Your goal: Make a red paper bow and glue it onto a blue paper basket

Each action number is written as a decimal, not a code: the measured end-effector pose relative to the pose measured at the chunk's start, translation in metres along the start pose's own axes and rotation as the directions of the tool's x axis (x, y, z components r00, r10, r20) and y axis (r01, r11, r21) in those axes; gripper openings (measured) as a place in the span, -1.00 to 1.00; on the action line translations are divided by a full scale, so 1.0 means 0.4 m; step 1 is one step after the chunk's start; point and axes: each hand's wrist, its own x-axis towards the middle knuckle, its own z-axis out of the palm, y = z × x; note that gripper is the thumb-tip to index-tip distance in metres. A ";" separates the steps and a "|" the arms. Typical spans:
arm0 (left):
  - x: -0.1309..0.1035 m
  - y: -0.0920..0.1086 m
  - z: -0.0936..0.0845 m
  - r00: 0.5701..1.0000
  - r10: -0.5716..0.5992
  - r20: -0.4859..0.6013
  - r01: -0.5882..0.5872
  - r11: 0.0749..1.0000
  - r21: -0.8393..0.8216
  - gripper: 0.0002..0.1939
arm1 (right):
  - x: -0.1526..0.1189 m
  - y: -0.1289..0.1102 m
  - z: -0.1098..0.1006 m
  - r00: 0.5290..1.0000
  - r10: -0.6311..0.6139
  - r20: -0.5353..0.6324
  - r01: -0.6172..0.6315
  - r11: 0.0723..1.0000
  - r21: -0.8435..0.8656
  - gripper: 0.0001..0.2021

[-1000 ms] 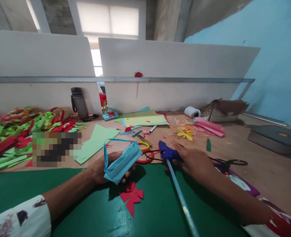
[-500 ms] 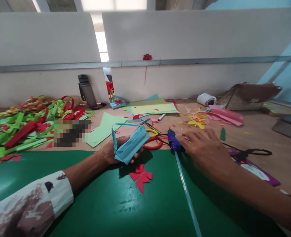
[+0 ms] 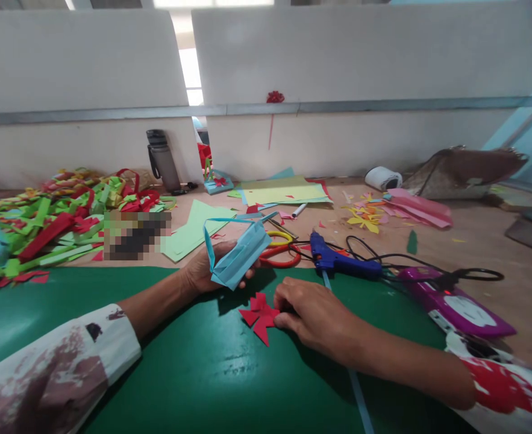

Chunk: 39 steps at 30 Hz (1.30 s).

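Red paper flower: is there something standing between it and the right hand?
Nothing visible does: the right hand has its fingers at the red paper flower. The glue gun lies farther back, not between them.

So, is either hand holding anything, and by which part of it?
The left hand holds the blue folded paper, cupping its body from beneath. The right hand is at the red paper cutout's right edge; whether it grips cannot be told.

No readable text or brands; no legible numbers or signs
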 end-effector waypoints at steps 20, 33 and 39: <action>0.005 -0.006 0.003 0.998 -0.053 0.033 0.052 0.999 0.015 -0.55 | 0.044 0.013 -0.057 0.971 -0.001 -0.240 0.108 0.894 0.434 -0.93; 0.004 -0.008 0.011 0.998 -0.022 0.054 0.020 0.999 0.034 -0.48 | 0.078 0.006 0.006 0.993 -0.010 -0.118 0.077 0.810 0.581 -0.95; 0.008 -0.005 0.025 1.000 0.008 0.020 -0.009 0.998 0.063 -0.49 | 0.055 -0.012 -0.029 0.981 0.010 -0.192 0.111 0.787 0.607 -0.90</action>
